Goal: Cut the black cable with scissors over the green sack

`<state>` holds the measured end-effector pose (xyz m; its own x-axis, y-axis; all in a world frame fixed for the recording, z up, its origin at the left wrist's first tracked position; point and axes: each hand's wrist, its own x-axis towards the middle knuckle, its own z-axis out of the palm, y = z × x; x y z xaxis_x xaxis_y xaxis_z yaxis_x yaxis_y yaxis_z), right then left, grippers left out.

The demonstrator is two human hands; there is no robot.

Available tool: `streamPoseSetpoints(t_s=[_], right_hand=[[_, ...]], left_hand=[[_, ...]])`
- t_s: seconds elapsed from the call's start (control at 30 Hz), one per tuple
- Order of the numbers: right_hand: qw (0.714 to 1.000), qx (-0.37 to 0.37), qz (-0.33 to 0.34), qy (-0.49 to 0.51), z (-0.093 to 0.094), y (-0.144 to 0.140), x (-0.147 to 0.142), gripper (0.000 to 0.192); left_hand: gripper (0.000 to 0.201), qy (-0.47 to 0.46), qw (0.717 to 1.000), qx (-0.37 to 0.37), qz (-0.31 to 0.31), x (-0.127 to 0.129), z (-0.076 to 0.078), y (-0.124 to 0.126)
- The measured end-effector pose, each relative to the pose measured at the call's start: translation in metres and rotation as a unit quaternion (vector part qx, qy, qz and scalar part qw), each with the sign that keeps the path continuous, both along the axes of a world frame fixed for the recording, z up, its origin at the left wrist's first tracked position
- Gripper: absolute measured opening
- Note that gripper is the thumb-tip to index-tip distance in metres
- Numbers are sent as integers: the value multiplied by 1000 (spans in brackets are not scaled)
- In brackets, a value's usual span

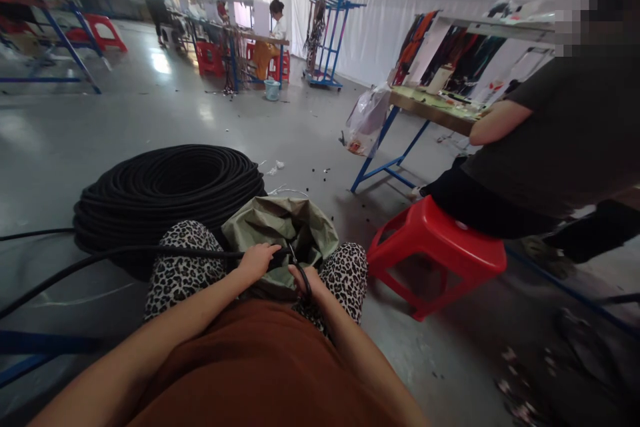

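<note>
My left hand [257,262] is closed around a thick black cord [200,252] near its end. The cord runs off to the left across my knee. In my right hand [307,280] is a pair of scissors [305,279] with black handles; the blades are at the cord, just beyond my left fingertips. Whether the blades touch the cord I cannot tell. Below both hands an olive-green bag [250,217] sits between my knees with its mouth wide, its inside partly dark. A large coil of black cord [115,200] lies on the floor beyond my left knee.
To my right a person in dark clothes sits on a red stool [460,240] at a work table [425,103]. A plastic bag [367,120] hangs from that table's corner. Farther back are more tables, a blue rack [327,40] and a bucket [272,89]. Scraps dot the floor.
</note>
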<state>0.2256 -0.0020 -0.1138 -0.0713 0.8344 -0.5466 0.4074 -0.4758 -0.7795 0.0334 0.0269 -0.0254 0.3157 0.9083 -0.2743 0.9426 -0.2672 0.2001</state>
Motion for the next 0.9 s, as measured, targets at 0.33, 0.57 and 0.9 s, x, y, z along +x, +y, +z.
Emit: streamPoseSetpoints(t_s=[0.33, 0.57, 0.9], right_hand=[[999, -45, 8, -29, 12, 0, -3, 50], [999, -42, -5, -18, 10, 0, -2, 50], [996, -41, -63, 39, 10, -3, -3, 50]], left_hand=[[52, 6, 1000, -16, 7, -1, -5, 4], [50, 2, 1000, -10, 12, -2, -4, 4], [43, -48, 998, 27, 34, -9, -2, 4]])
